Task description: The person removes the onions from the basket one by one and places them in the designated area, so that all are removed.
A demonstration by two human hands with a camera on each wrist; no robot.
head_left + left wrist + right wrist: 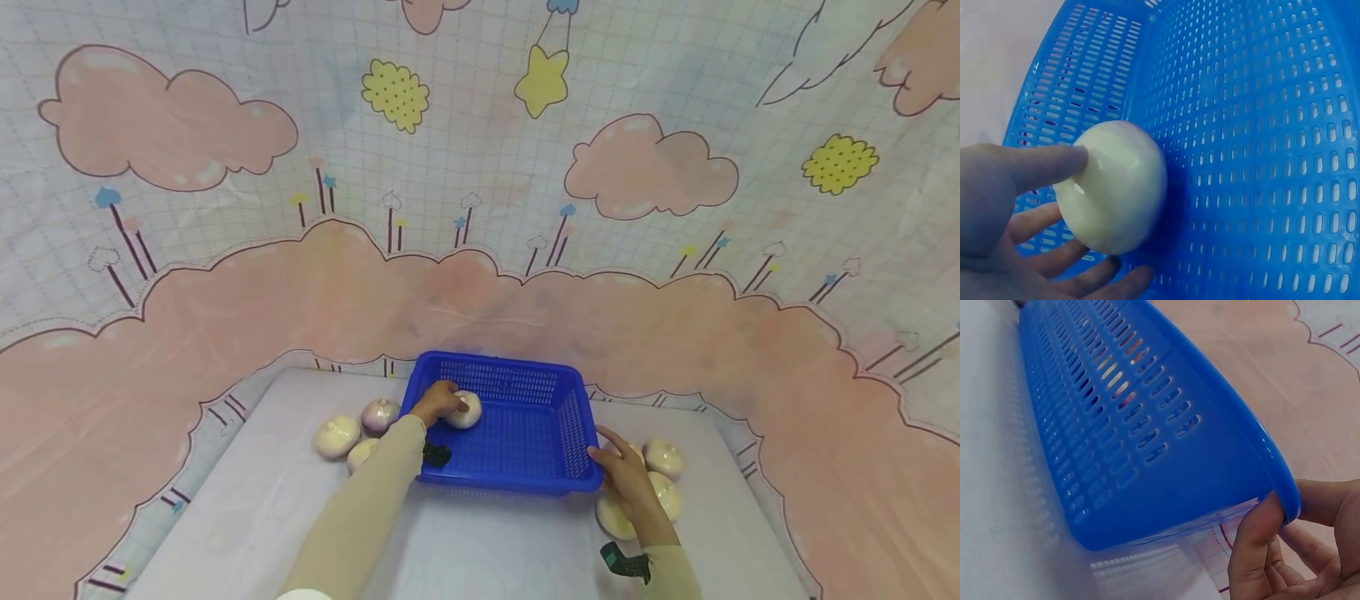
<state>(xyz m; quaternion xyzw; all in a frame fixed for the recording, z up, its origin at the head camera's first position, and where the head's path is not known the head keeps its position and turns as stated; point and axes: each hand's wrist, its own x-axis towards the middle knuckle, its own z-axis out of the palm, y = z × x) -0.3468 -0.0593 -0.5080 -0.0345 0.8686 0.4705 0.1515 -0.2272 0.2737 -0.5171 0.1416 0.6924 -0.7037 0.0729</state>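
A pale, glossy turnip (468, 410) is in the left part of a blue plastic basket (525, 433) with slotted sides. My left hand (438, 403) reaches over the left rim and holds this turnip, the thumb (1054, 164) on its upper side and the fingers spread along its lower side. Whether the turnip touches the basket floor I cannot tell. At the basket's near right corner, my right hand (630, 482) pinches the rim (1279, 478) between thumb and fingers.
Left of the basket sit more turnips, one pale (337, 437), one purplish (380, 414), another partly behind the left sleeve. Several turnips (663, 458) lie around my right hand. The white table (247, 500) ends at a cloud-patterned cloth wall (480, 308).
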